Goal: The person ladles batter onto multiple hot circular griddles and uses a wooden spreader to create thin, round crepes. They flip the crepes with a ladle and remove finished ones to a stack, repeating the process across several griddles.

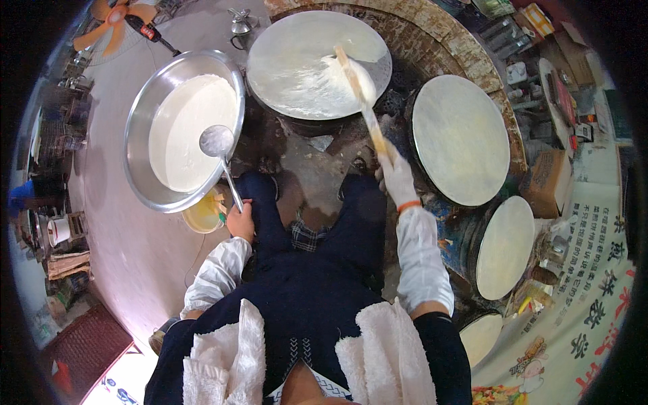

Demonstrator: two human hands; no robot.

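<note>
My left hand grips the long handle of a metal ladle, whose round head is over the cream batter in a wide steel bowl. A yellow container is partly hidden beneath that bowl. My right hand, in a white glove, is closed round a long wooden spreader. The spreader's far end crosses white, streaky batter on the large round griddle at top centre, its edge blurred there.
More pale round griddles curve down my right side, with a cardboard box and a printed banner beyond. A curved weathered ledge backs them. An orange fan and a metal pot are at upper left.
</note>
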